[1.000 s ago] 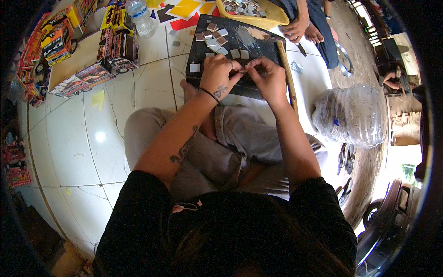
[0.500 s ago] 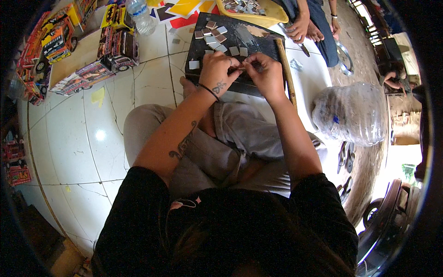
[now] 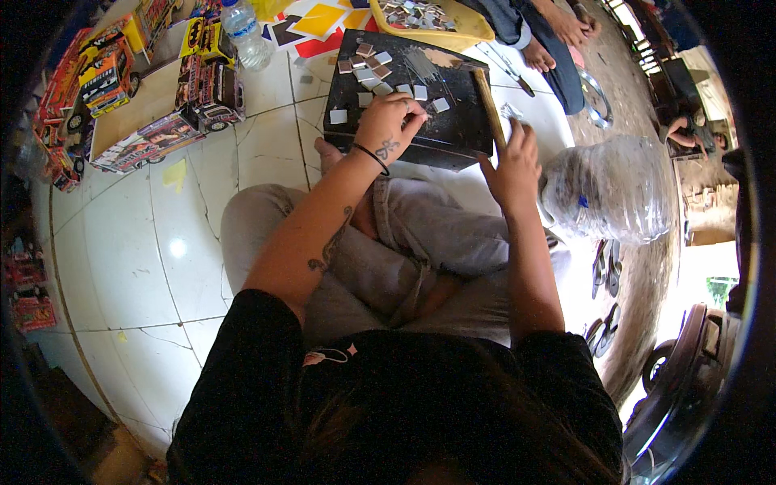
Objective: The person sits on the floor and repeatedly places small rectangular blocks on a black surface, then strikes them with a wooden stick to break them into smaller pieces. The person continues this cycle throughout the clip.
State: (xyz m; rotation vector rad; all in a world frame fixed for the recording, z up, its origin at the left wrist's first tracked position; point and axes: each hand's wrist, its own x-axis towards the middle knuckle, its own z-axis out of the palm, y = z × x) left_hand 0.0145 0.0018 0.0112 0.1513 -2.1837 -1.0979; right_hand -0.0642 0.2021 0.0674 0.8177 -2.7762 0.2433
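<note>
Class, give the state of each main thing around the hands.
Black rectangular box: flat top partly covered
Small square brown-and-white pieces: loose, scattered on the box
Long brown wooden stick: lying along the box's right edge
Bare left hand: fingers bent over the box, grip unclear
Bare right hand: thumb and fingers apart
Yellow plastic basin: holding many similar pieces
Clear plastic bottle: standing

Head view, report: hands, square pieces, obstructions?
Left hand over black box, grip unclear. Right hand open at wooden stick. Square pieces scattered on box; stick along its right edge.

Black shirt (image 3: 388, 388), grey trousers (image 3: 440, 214), black wristband (image 3: 372, 159), forearm tattoo (image 3: 330, 246)
</note>
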